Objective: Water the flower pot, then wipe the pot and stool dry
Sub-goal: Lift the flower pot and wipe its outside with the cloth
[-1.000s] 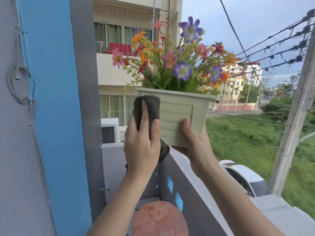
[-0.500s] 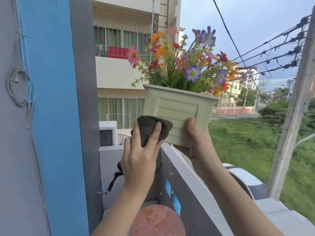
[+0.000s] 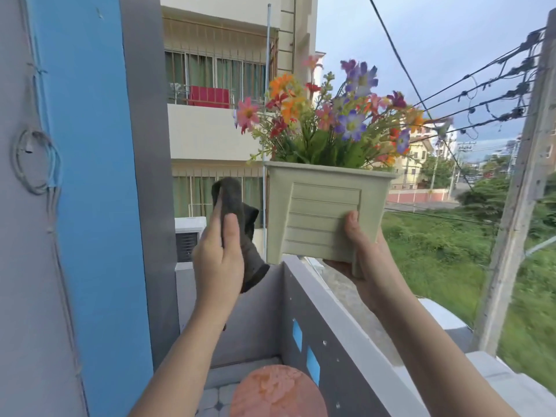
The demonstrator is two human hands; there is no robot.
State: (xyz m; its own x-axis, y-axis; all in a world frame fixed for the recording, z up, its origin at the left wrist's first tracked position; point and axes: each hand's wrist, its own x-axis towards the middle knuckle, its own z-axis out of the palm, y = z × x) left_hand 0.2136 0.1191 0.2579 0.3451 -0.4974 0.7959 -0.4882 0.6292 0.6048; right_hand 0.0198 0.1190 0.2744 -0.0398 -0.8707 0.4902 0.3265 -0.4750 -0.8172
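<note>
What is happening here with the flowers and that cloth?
A person holds the pale green flower pot up over the balcony wall with the right hand, thumb on its front. The left hand grips a dark grey cloth right beside the pot's left side; whether it touches is unclear. The round orange stool stands below, its top blotchy.

Blue wall panel (image 3: 90,206) left; apartment building (image 3: 210,130) behind; utility pole (image 3: 517,206) right
</note>
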